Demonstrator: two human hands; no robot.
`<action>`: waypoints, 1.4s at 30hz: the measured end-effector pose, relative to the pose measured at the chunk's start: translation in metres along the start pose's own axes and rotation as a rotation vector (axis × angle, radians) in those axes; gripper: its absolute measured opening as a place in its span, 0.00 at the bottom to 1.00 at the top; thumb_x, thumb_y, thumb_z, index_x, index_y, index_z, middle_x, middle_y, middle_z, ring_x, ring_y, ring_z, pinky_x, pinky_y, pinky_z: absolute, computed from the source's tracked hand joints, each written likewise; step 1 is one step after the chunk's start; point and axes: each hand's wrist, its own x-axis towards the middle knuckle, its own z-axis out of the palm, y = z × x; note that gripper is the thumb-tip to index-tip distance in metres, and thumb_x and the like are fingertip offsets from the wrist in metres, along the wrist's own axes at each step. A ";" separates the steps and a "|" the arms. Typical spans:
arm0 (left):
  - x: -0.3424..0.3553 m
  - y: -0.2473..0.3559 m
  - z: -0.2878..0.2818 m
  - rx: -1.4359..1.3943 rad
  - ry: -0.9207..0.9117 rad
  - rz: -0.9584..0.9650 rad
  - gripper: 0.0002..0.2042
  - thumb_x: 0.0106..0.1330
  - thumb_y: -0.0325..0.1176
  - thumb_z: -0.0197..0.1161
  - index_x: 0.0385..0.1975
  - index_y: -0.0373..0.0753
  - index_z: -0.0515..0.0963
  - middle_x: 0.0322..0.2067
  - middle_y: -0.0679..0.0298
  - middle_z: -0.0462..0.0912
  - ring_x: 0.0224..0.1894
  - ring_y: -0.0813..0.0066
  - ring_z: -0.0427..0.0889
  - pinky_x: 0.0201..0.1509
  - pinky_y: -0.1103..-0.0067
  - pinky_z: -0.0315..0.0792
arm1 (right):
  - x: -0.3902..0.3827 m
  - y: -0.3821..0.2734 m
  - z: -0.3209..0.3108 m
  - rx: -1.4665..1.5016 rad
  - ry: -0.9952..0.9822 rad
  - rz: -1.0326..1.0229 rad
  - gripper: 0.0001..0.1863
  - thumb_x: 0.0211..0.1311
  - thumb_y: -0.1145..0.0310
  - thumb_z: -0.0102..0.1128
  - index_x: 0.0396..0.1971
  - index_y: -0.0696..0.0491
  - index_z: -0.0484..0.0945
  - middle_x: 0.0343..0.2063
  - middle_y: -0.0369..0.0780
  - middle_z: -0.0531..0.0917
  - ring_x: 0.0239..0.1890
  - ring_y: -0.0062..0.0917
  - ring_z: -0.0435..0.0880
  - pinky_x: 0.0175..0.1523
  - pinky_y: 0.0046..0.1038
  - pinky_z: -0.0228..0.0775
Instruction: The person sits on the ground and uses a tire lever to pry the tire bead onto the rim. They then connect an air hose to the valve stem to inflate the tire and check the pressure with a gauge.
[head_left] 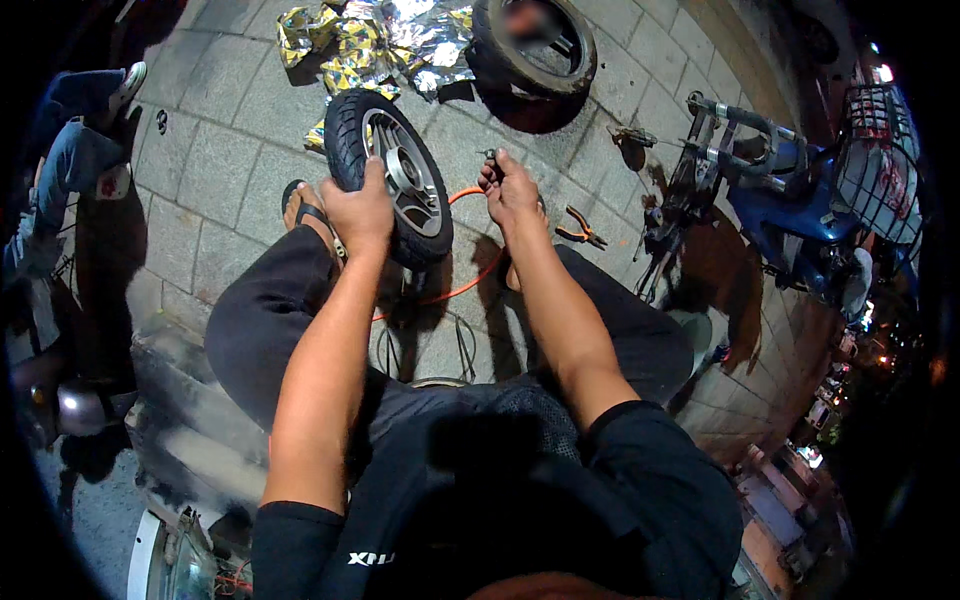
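A small wheel with a black tyre (350,150) and a grey metal rim (425,195) stands upright between my feet. My left hand (362,208) is closed on the near left side of its tyre. To the right of the wheel, apart from it, my right hand (511,187) pinches a small dark metal piece (490,156), too small to name. An orange hose (466,192) runs behind the wheel toward my right hand; whether it joins that piece I cannot tell. Pliers with orange handles (578,228) lie on the paving right of my right forearm.
Crumpled silver and yellow foil (375,45) lies beyond the wheel, beside a loose tyre (582,62). At the right stands a blue scooter (790,215) with a wire basket (880,150); dark metal parts show beside it. A person's jeans leg (75,155) shows at the left.
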 end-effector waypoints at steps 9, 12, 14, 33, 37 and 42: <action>0.003 -0.008 0.002 0.022 -0.006 -0.002 0.31 0.60 0.50 0.74 0.46 0.24 0.75 0.39 0.43 0.86 0.40 0.50 0.87 0.50 0.65 0.78 | -0.010 0.019 0.007 -0.140 -0.002 -0.061 0.17 0.75 0.69 0.62 0.58 0.60 0.76 0.45 0.42 0.83 0.44 0.36 0.87 0.42 0.35 0.83; 0.005 -0.013 0.004 -0.045 -0.032 -0.023 0.31 0.60 0.50 0.74 0.46 0.25 0.75 0.39 0.43 0.86 0.41 0.50 0.87 0.50 0.64 0.78 | -0.003 0.022 0.004 -0.128 -0.041 -0.065 0.16 0.76 0.69 0.60 0.58 0.59 0.76 0.46 0.42 0.83 0.46 0.36 0.87 0.45 0.36 0.83; 0.007 -0.017 0.005 -0.058 -0.022 -0.015 0.30 0.60 0.50 0.74 0.46 0.25 0.75 0.39 0.43 0.86 0.41 0.50 0.87 0.50 0.64 0.78 | -0.003 0.023 0.003 -0.149 -0.057 -0.075 0.15 0.78 0.69 0.57 0.58 0.58 0.77 0.48 0.42 0.83 0.48 0.36 0.86 0.50 0.39 0.82; 0.001 -0.010 0.003 -0.011 0.014 0.022 0.27 0.61 0.47 0.74 0.45 0.27 0.77 0.37 0.48 0.87 0.38 0.54 0.88 0.49 0.66 0.78 | -0.005 0.030 0.004 -0.449 -0.162 -0.214 0.16 0.74 0.72 0.62 0.58 0.59 0.81 0.42 0.41 0.86 0.41 0.25 0.88 0.45 0.27 0.82; 0.007 -0.020 0.003 -0.082 -0.039 -0.016 0.26 0.61 0.47 0.74 0.45 0.27 0.78 0.37 0.48 0.88 0.38 0.55 0.88 0.48 0.67 0.79 | -0.006 0.036 0.004 -0.499 -0.121 -0.271 0.17 0.73 0.72 0.64 0.57 0.60 0.81 0.40 0.40 0.87 0.41 0.25 0.86 0.47 0.27 0.82; 0.002 -0.005 0.000 -0.033 -0.025 -0.003 0.26 0.61 0.47 0.74 0.44 0.27 0.78 0.37 0.48 0.88 0.38 0.56 0.88 0.48 0.67 0.79 | 0.010 0.043 -0.014 -0.810 -0.084 -0.479 0.18 0.71 0.69 0.65 0.57 0.58 0.82 0.39 0.41 0.87 0.42 0.27 0.88 0.47 0.28 0.82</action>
